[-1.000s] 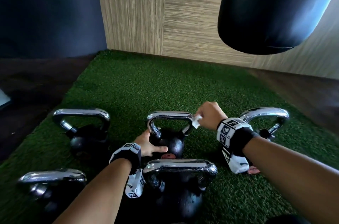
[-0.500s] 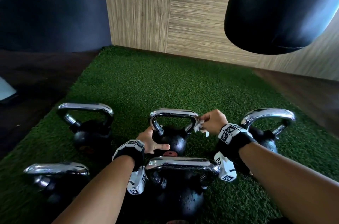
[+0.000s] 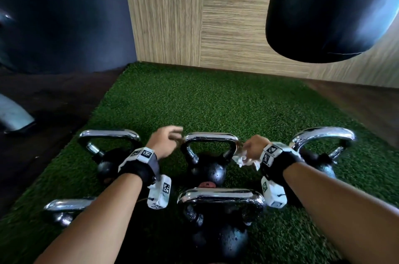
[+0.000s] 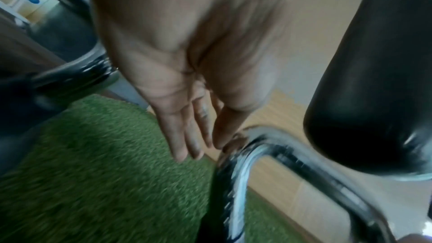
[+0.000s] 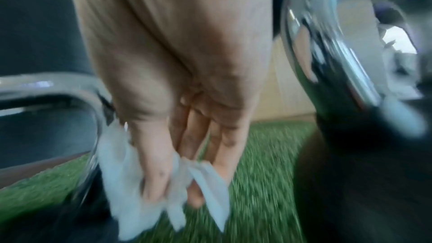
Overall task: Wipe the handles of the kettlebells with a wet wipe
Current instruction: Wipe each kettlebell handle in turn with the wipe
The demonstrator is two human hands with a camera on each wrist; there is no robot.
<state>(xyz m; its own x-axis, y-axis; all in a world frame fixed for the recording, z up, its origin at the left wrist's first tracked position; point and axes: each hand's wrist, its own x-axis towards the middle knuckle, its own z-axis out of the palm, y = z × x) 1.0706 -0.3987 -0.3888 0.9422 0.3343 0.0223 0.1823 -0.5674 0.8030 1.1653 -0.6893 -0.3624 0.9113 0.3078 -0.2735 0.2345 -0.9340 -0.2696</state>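
Several black kettlebells with chrome handles stand on green turf (image 3: 194,103). The middle one's handle (image 3: 211,136) lies between my hands. My left hand (image 3: 166,140) is at its top left corner; in the left wrist view the fingers (image 4: 187,141) are straight and the thumb touches the chrome bend (image 4: 236,169). My right hand (image 3: 253,149) pinches a crumpled white wet wipe (image 3: 244,159) against the handle's right leg. In the right wrist view the wipe (image 5: 121,173) hangs from my fingers (image 5: 154,173) beside that leg (image 5: 94,136).
Other kettlebells stand at back left (image 3: 108,136), back right (image 3: 323,136), front centre (image 3: 222,196) and front left (image 3: 69,204). A black punching bag (image 3: 334,8) hangs at the upper right. A wood-panel wall (image 3: 194,15) closes the back. Dark floor (image 3: 43,101) borders the turf.
My left hand has left the middle kettlebell's body and risen to the handle's top left corner. My right hand with the wipe has slid from the top right corner down the right leg.
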